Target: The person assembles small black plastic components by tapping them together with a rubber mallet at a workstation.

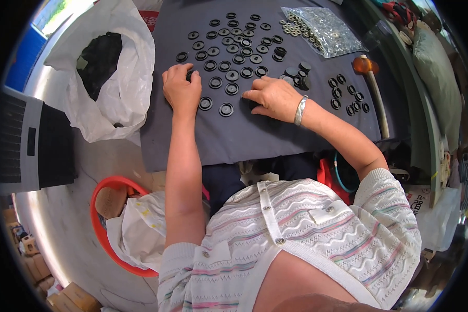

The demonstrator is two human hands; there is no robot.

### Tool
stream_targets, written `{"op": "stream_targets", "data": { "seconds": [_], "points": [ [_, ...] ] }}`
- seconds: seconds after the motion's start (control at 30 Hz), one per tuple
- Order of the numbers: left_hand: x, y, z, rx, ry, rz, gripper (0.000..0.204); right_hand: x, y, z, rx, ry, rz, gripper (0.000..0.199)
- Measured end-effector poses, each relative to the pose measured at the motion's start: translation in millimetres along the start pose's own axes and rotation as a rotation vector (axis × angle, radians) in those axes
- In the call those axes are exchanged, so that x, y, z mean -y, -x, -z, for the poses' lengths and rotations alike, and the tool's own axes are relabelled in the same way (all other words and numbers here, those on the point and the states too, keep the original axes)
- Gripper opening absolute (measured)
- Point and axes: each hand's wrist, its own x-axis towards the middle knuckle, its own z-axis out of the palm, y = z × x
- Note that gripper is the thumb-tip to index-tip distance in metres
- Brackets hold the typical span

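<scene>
At the left edge of the spread of discs, my left hand (182, 89) is closed, with a small black disc (190, 75) showing between its thumb and fingers. My right hand (276, 99) is curled low over the cloth; a dark shape shows under its fingers, too hidden to name. Between and beyond the hands lie many round black discs with raised rims, such as one (226, 109) near the front. A loose pile of smooth dark discs (304, 82) sits just beyond my right wrist.
A grey cloth (192, 145) covers the table. To the right are several black rings (337, 93), a hammer (372, 83) and a clear bag (333, 36) with small metal rings. An open white sack (132, 78) holding black stuff stands left. Below is a red tub (96, 203).
</scene>
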Motion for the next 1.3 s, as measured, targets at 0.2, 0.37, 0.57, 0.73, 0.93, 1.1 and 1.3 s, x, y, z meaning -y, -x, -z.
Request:
{"op": "stream_targets", "data": {
  "seconds": [0.2, 0.37, 0.57, 0.73, 0.93, 1.1, 1.3],
  "points": [
    [-46, 17, 8, 0.130, 0.206, -0.359, 0.024, -1, 21, -18, -0.207, 0.131, 0.028, 0.012],
    [-85, 37, 9, 0.434, 0.195, -0.547, 0.031, 2, 37, -7, -0.286, 0.105, 0.021, 0.013],
    [-84, 40, 2, 0.502, 0.161, -0.577, 0.031, -26, 59, 16, -0.311, -0.481, -0.534, 0.018],
    [-80, 31, 13, 0.281, 0.330, -0.376, 0.023, -62, 30, 27, -0.291, -0.374, -0.605, 0.020],
    [-11, 2, 35, 0.262, 0.438, 0.302, 0.021, -104, 4, -9, -0.108, -0.217, -0.630, 0.023],
    [4, 0, 36, 0.453, 0.312, 0.330, 0.024, -97, 7, -15, -0.051, -0.212, -0.621, 0.020],
    [2, -8, 23, 0.382, -0.059, 0.155, 0.025, -84, 12, -20, -0.076, 0.004, -0.476, 0.011]
  ]
}}
